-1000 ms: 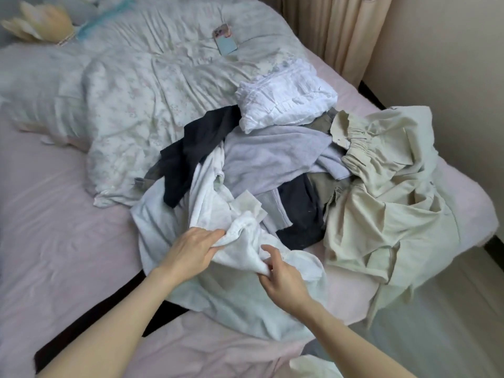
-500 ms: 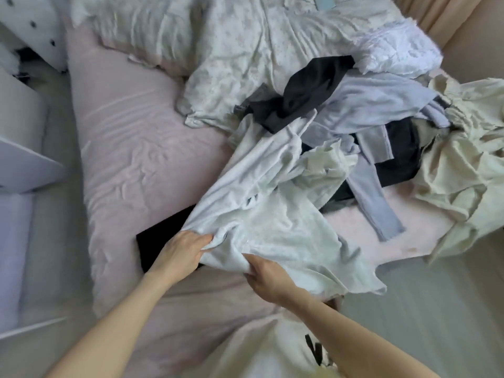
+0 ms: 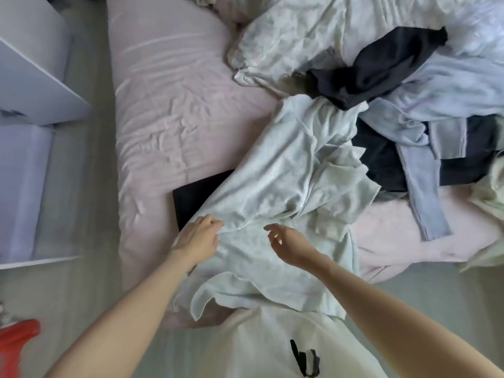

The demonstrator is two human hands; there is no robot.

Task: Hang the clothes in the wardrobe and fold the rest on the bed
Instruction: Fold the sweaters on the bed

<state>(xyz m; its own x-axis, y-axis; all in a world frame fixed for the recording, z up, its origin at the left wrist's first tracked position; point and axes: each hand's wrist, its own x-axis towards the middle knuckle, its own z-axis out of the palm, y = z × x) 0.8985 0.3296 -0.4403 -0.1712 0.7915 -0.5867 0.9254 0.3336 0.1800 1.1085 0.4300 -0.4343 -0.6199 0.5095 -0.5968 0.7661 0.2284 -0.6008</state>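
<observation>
At the lower middle of the frame, a pale mint garment [image 3: 275,186] lies spread over the near edge of the bed [image 3: 174,110], its lower hem hanging off toward the person. The left hand [image 3: 197,237] has its grip closed on a fold of this garment at its left edge, fingers curled into the cloth. The right hand [image 3: 289,242] hovers just above the same garment, its grip wide, fingers loosely spread and holding nothing. A black flat item [image 3: 196,196] shows partly from under the garment's left side. Toward the upper right lies a pile of clothes: a dark garment [image 3: 381,66] on top, a lavender long-sleeved piece [image 3: 425,170] with one sleeve trailing toward the bed's edge, and a cream garment [image 3: 491,197] at the right border. A floral quilt [image 3: 294,34] fills the upper middle. White furniture [image 3: 30,85] stands at the left, and a red object [image 3: 16,342] sits at the lower left.
</observation>
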